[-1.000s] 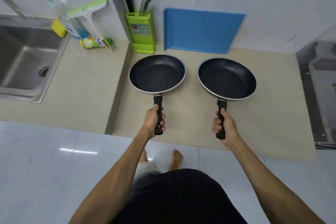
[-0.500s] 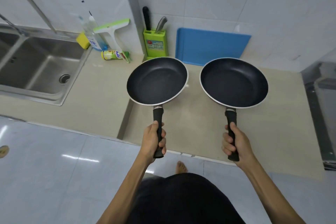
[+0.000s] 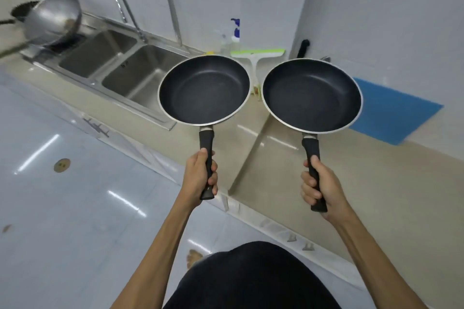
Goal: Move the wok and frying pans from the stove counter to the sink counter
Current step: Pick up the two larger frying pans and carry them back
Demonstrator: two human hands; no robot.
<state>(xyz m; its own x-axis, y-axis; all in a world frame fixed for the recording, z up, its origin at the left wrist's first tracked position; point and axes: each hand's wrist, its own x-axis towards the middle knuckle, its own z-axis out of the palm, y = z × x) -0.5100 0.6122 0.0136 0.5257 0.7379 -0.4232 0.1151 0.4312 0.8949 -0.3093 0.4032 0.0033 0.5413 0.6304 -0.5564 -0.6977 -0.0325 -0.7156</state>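
Beige stone worktop (image 3: 376, 183) lies below two black non-stick frying pans: left hand (image 3: 199, 175) grips the left pan (image 3: 204, 90), right hand (image 3: 320, 187) the right pan (image 3: 311, 95). Steel wok (image 3: 54, 20) sits beyond the sink's (image 3: 140, 78) far end. Risk: rims clash mid-carry.

Both frying pans, the left one (image 3: 204, 89) and the right one (image 3: 311, 95), have a dark, matt, finely speckled non-stick lining with a thin bright metal rim. Their handles (image 3: 206, 158) are black, matt, plastic-looking, with a pale metal collar at the pan end. The wok (image 3: 54, 21) at far left is grey metal with a dull sheen. The double sink (image 3: 120, 68) is brushed stainless steel. The counter (image 3: 376, 178) is beige, smooth and glossy, showing light streaks. The floor (image 3: 75, 208) is glossy pale tile. The blue board (image 3: 394, 113) looks matt plastic.
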